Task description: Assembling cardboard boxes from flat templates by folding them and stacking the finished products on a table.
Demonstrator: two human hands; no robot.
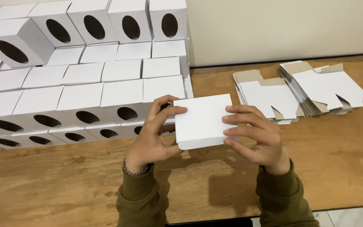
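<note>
From my remote seat: a wooden tabletop [337, 168] fills the view, w/ a pale wall at the far edge. Far left, a big stack of assembled white boxes [85, 84] rises in stepped rows, each w/ an oval window cut in one face; the top row tilts toward me. Far right lie two piles of flat unfolded box blanks [303, 90], white on top, brown card showing at the edges, the piles overlapping slightly. At centre, above the tabletop and just right of the stack's near corner, I see a white box [202, 120] held up betw. both hands. My left hand [154, 134] grips its left edge, thumb on the top face, fingers curled behind. My right hand [255, 134] clamps the right edge, fingertips pressed onto the top face. Olive-green sleeves [282, 197] cover both forearms; a thin braided bracelet [135, 170] sits on the left wrist.
</note>
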